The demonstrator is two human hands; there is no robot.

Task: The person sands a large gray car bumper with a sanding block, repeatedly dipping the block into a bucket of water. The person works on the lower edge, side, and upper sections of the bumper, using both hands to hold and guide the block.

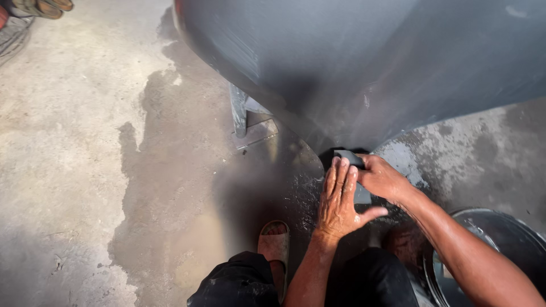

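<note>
Wet-sanding step: right hand [382, 177] fingers closed on dark sanding block [348, 157] at grey panel [364, 68] lower edge, left hand [340, 196] flat, empty, pressing beside it; next likely needs rinse in metal basin [500, 227].

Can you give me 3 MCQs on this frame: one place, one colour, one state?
1. Where is the metal basin?
A. lower right, by the right forearm
B. upper left corner
C. on top of the panel

2. What colour is the large curved panel?
A. red
B. grey
C. yellow

3. What state is the concrete floor under the panel in?
A. dry throughout
B. covered in sawdust
C. wet and dark

Answers: 1 A, its rim curves beside the right forearm. 2 B, the panel is matte grey. 3 C, a dark wet patch spreads where the left hand and right hand press a grey block.
</note>
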